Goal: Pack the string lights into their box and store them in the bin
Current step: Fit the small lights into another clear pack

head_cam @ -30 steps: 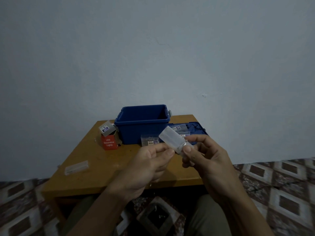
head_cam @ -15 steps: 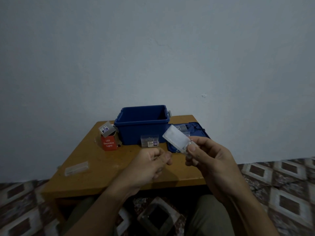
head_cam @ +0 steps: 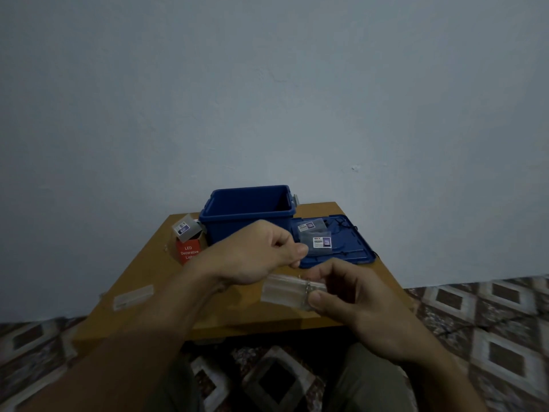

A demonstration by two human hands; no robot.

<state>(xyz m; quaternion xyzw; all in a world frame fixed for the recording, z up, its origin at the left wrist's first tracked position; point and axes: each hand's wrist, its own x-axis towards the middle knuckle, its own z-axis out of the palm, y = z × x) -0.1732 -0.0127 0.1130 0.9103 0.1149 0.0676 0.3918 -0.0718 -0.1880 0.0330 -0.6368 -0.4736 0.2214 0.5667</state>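
My right hand (head_cam: 359, 307) grips a clear plastic light case (head_cam: 282, 292) by its right end, low over the front of the wooden table (head_cam: 154, 272). My left hand (head_cam: 255, 257) hovers just above the case with its fingers curled. Its thumb and forefinger pinch what looks like a thin wire of the string lights (head_cam: 305, 283) rising from the case. The open blue bin (head_cam: 246, 218) stands at the back of the table. A red LED Decorative Lights box (head_cam: 187, 253) sits to the bin's left.
The blue bin lid (head_cam: 353, 248) lies flat to the right of the bin with two clear packets (head_cam: 319, 242) on it. Another clear packet (head_cam: 185, 228) rests on the red box. One more clear case (head_cam: 133, 297) lies at the table's left. A plain wall stands behind the table; patterned floor tiles surround it.
My right hand lowered the clear case from upright to lying level near the table. My left hand rose above it and moved right, fingers pinched.
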